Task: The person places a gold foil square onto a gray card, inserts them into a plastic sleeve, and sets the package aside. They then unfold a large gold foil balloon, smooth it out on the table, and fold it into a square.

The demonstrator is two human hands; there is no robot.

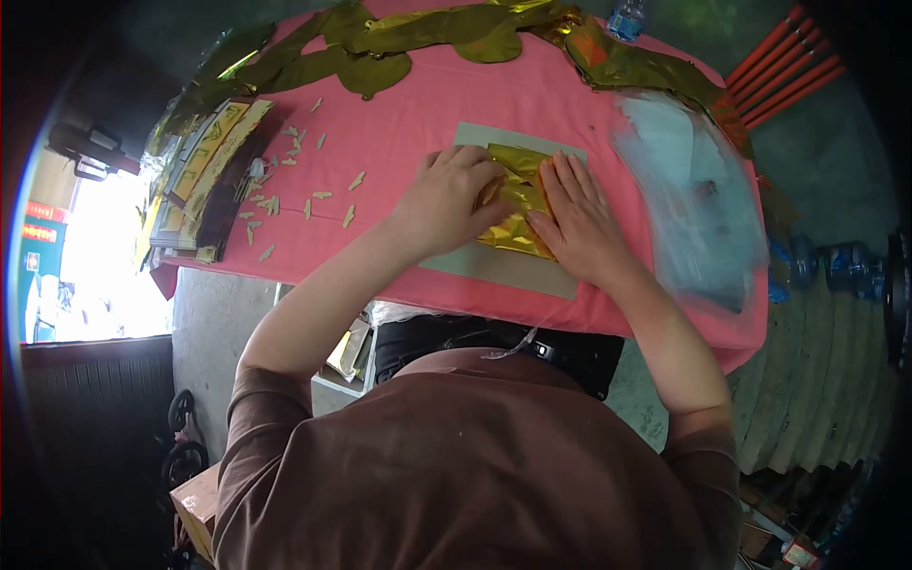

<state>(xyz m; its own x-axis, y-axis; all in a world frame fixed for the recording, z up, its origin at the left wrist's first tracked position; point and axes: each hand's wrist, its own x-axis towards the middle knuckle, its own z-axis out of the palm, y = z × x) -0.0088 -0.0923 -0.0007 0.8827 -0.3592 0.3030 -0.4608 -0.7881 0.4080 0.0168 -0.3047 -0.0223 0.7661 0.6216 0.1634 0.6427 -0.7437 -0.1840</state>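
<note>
Table (408, 114): Covered in pink, set right up close, probably for easy reach on every side.
Foil pile (418, 30): Lies loosely along the far edge, overlapping in rounded shapes; kept there, it seems, to stay out of the way yet within reach.
Clear sheets (698, 209): Heaped flat and overlapping near the right edge, likely for picking up from that side.
Cards (211, 157): Printed in yellow and dark tones, stacked aslant at the left edge, perhaps to keep like with like.
Board (461, 258): Grey, flat, slightly turned, beneath the gold foil (521, 237); seemingly serves as a firm, smooth backing.
Right hand (578, 214): Spread flat over the foil's right side, with a fully open grip, closed on nothing; apparently presses down to stop slipping.
Left hand (454, 190): Curled at the foil's left side, with a half-closed grip; cannot tell whether pinching the edge or merely touching, being partly hidden and blurred at the fingertips.
Foil: Rests creased and shiny near the board's middle, between both hands, probably placed so for even control from either side.
Bottle (627, 21): Sits at the far edge beside the foil pile.
Tan bits (349, 217): Lie scattered between cards and board, apparently in no order.
</note>
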